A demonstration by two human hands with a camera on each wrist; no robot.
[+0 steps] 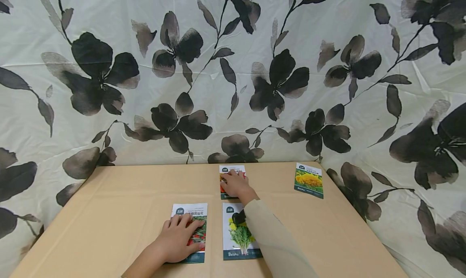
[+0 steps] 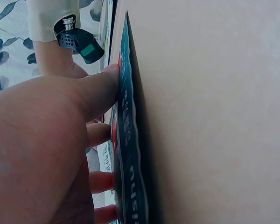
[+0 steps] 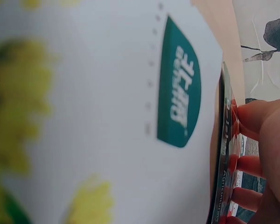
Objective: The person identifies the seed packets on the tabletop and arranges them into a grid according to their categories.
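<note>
While loose-fingered, left hand (image 1: 176, 238) atop near-left packet (image 1: 200, 234), right hand (image 1: 237, 185) atop far-centre packet (image 1: 225, 194).

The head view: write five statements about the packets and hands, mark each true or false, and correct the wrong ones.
1. The left hand touches the front-left packet. True.
2. The right sleeve hides part of the front-middle packet. True.
3. The right hand is on the far-right packet. False: it is on the back-middle packet.
4. The far-right packet shows yellow flowers. True.
5. Only three packets are visible. False: four are on the table.
</note>
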